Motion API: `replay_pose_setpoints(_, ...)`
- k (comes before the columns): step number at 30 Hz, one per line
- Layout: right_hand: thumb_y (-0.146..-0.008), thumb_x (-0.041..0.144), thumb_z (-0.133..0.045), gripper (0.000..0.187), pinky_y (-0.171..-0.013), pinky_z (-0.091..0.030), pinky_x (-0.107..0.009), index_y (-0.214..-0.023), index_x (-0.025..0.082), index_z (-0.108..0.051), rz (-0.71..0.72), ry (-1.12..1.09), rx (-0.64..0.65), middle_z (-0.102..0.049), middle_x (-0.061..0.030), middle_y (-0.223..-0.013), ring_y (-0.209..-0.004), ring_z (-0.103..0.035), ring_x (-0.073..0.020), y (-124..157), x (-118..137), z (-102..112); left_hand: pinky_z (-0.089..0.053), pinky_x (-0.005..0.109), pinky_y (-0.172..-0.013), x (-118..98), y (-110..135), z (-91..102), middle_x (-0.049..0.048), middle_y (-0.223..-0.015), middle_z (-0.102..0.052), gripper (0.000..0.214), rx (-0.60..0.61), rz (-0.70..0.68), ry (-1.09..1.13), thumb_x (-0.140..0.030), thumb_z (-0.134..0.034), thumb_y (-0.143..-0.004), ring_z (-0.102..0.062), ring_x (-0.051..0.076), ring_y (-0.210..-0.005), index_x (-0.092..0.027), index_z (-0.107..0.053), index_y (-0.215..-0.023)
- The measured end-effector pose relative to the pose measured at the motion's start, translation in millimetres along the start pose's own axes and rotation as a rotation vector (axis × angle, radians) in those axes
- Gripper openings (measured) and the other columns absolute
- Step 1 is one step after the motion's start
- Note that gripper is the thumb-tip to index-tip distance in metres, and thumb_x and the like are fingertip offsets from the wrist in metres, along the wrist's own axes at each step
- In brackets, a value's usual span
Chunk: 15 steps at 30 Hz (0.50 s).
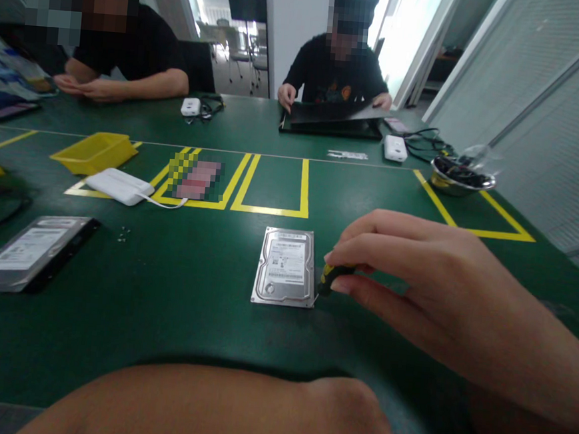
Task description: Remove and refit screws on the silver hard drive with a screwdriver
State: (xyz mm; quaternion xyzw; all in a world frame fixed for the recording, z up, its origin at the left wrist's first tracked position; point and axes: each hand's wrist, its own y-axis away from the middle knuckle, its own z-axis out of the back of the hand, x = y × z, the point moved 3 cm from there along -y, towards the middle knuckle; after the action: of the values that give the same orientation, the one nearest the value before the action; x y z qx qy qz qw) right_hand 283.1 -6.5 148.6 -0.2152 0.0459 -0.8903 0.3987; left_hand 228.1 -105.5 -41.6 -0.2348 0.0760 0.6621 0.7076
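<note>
Right hand (415, 280) pinching a small screwdriver (332, 278) at a hard drive's (286, 267) near right corner.

The fingers (361, 253) are closed round the yellow-and-black handle, tip down at the drive, which lies flat and label-up in the middle of the green table (162, 300). The drive looks stiff, dense and shock-sensitive, so it is probably best taken by its long side edges. The screwdriver seems light and slim. The left forearm (234, 410) rests along the near edge, its hand out of sight.
</note>
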Motion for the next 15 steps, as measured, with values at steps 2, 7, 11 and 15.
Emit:
replay_pose_setpoints(2, -0.097, 0.024, -0.052, 0.018, -0.068, -0.043, -0.027, -0.092, 0.022, -0.069, -0.01, 0.015, -0.007, -0.065, -0.0039, -0.094, -0.081, -0.06, -0.0162, -0.8, -0.9, -0.7, -0.035, 0.028, -0.039, -0.2, 0.3, 0.7, -0.0012, -0.077, -0.066, 0.025, 0.021, -0.003, 0.017, -0.015, -0.055, -0.083, -0.065, 0.015, -0.063, -0.026, -0.069, -0.099)
replay_pose_setpoints(7, -0.097, 0.023, -0.052, 0.016, -0.067, -0.04, -0.027, -0.092, 0.022, -0.067, -0.011, 0.01, -0.01, -0.064, -0.0018, -0.093, -0.08, -0.058, -0.0152, -0.3, -2.5, 0.2, -0.033, 0.028, -0.038, -0.7, 0.8, 2.7, -0.0011, -0.077, -0.066, 0.025, 0.021, -0.001, 0.014, -0.015, -0.053, -0.085, -0.065, 0.015, -0.063, -0.028, -0.069, -0.098)
replay_pose_setpoints(11, -0.095, 0.021, -0.054, 0.012, -0.069, -0.04, -0.026, -0.094, 0.023, -0.066, -0.002, -0.014, -0.035, -0.065, -0.0005, -0.093, -0.081, -0.059, -0.0145, -0.4, -4.0, 1.9, -0.035, 0.027, -0.039, -2.1, -0.5, 10.3, -0.0011, -0.082, -0.068, 0.025, 0.092, 0.025, 0.026, -0.014, -0.052, -0.087, -0.066, 0.015, -0.067, -0.028, -0.069, -0.099)
replay_pose_setpoints(15, -0.094, 0.021, -0.054, 0.012, -0.072, -0.042, -0.025, -0.094, 0.023, -0.066, 0.002, -0.027, -0.042, -0.066, -0.0004, -0.094, -0.083, -0.06, -0.0147, -1.5, -7.1, 1.6, -0.035, 0.027, -0.04, -2.8, -1.3, 15.7, -0.0009, -0.082, -0.068, 0.024, 0.126, 0.043, 0.029, -0.015, -0.054, -0.085, -0.066, 0.015, -0.068, -0.028, -0.069, -0.098)
